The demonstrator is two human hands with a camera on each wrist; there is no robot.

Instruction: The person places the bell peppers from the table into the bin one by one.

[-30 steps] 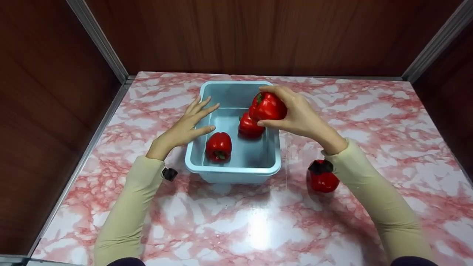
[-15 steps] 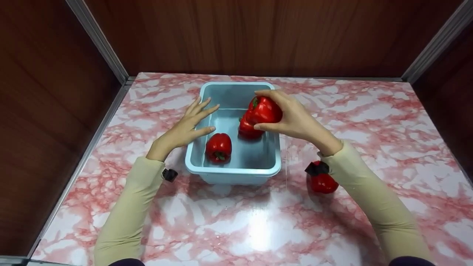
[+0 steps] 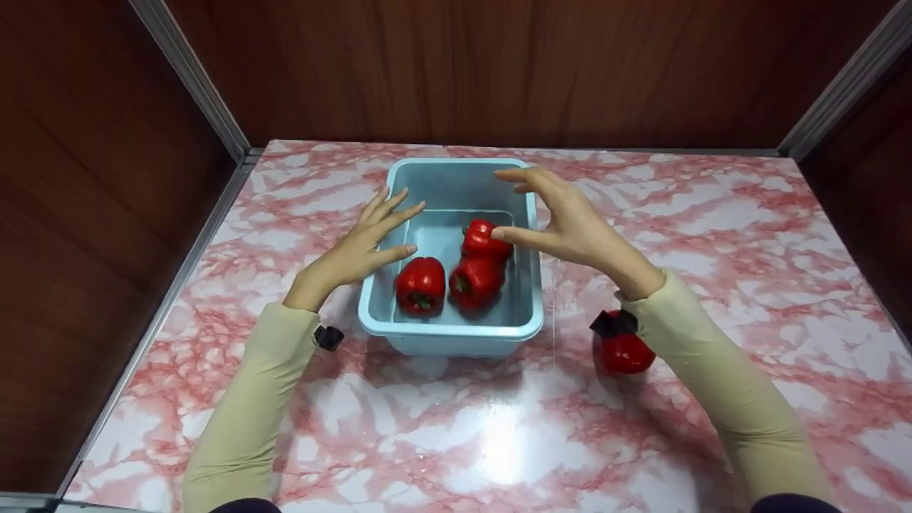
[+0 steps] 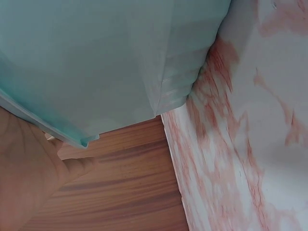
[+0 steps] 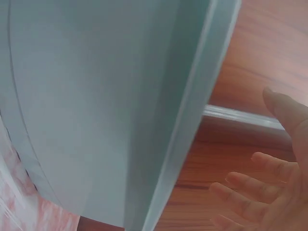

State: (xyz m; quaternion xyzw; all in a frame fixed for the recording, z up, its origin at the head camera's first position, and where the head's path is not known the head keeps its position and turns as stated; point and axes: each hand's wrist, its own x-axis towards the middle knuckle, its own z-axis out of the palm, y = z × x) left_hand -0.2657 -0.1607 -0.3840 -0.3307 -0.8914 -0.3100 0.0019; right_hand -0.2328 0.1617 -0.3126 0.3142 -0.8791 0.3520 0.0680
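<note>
A pale blue plastic bin (image 3: pixel 449 330) holds three red bell peppers: one at the front left (image 3: pixel 420 285), one beside it at the front right (image 3: pixel 476 283), and one behind that (image 3: pixel 486 239). Over the bin's left rim my left hand (image 3: pixel 356 242) is spread with straight fingers, holding nothing. Above the right rim, my right hand (image 3: pixel 570 217) has its thumb and fingers apart and is free of any pepper. The right wrist view shows that hand (image 5: pixel 269 187) beside the bin's outer wall (image 5: pixel 96 106).
Another red bell pepper (image 3: pixel 625 352) lies on the marbled pink-and-white table (image 3: pixel 427 442), right of the bin, partly hidden by the black wrist camera (image 3: pixel 614 323). Dark wood panels (image 3: pixel 499 71) with metal edging enclose the table at the back and sides.
My right hand has let go of the bell pepper it held, which now lies in the bin's front right. Its thumb and fingers have spread apart. The left hand has stayed in place.
</note>
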